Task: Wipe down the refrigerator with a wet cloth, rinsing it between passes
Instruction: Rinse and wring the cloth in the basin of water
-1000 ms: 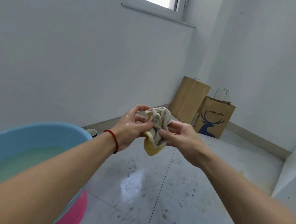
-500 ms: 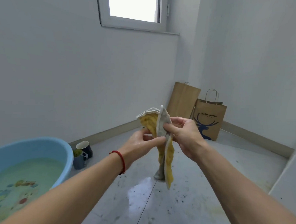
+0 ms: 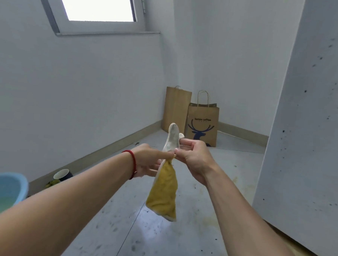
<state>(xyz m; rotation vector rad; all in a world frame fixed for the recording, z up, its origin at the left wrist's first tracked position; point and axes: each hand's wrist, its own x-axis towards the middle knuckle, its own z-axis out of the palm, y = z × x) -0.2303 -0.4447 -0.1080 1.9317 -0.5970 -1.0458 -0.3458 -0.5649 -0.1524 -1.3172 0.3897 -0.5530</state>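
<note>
The fridge (image 3: 309, 119) fills the right side – a tall white panel, its face speckled with dark spots, standing on the floor (image 3: 178, 236). The floor is grey tile, smudged with dark marks and wet in a shiny patch near the middle; yellowish stains lie near the foot of the fridge. White walls close the room, and a window (image 3: 96, 4) sits high on the left wall.

At the lower left edge is a blue basin (image 3: 4, 189) with pale greenish water in it, only partly in view. In the far corner two brown paper bags stand upright side by side: a plain bag (image 3: 176, 106) against the wall and, just beside it and nearer, a printed bag (image 3: 202, 125) with a blue deer and lettering.

The cloth (image 3: 163, 194) is held in the air between the two hands, well apart from the fridge. Its yellow side hangs down in a limp fold; its pale side sticks up above the fingers. The left hand (image 3: 148, 162) pinches it at the gathered middle, a red string round that wrist. The right hand (image 3: 194, 156) pinches the same spot from the other side, fingers curled.

By the left wall's skirting stands a dark cup (image 3: 63, 174) – something small and yellowish lies beside it, too blurred to name.
</note>
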